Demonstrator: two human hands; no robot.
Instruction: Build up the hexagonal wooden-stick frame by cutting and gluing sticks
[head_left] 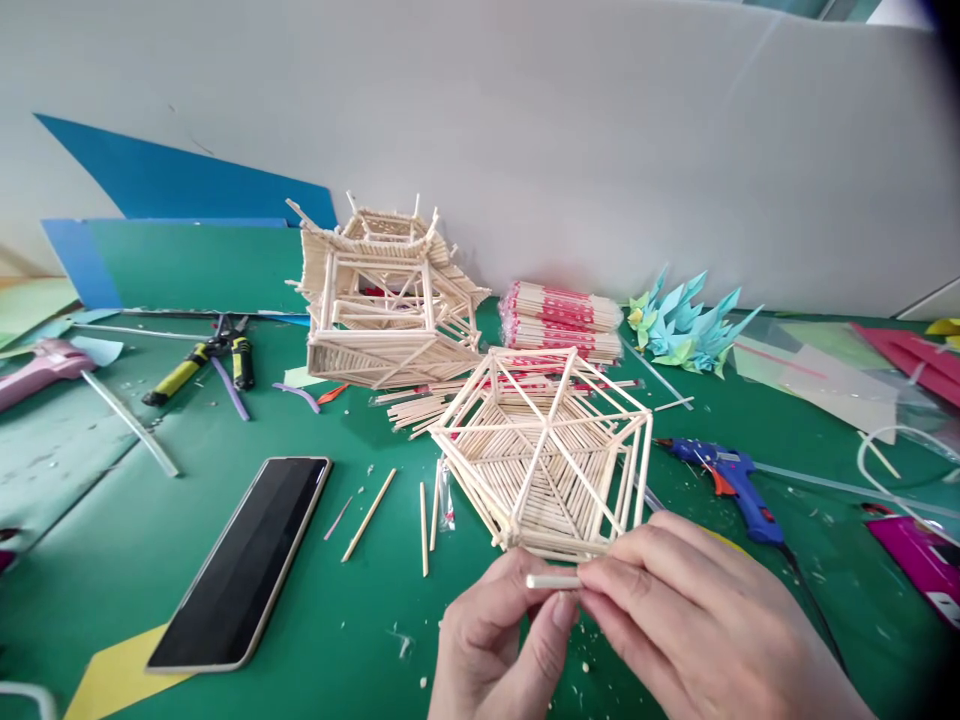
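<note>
Nearest are the two hands. The left hand (499, 640) pinches a short stick (551, 581) between thumb and finger. The right hand (697, 610) has its fingers closed on the right end of the same stick. The stick points sideways, just in front of a stick frame (550, 428).

Count the clock from the short stick. At 9 o'clock a phone (244, 565) lies on the green bench (315, 600), with one corner on yellow paper (124, 675). Loose sticks (423, 530) lie at 10. The frame sits at 12, with spokes that meet in the middle. A blue glue gun (731, 480) lies on its side at 2.

Farther off, yellow and black pliers (199, 365) lie at 10. A stick house (379, 345) stands at 11. Packs of sticks (559, 320) are at 12, behind the frame. A blue and green paper flower (686, 325) is at 1, near a pale wall (562, 150).
</note>
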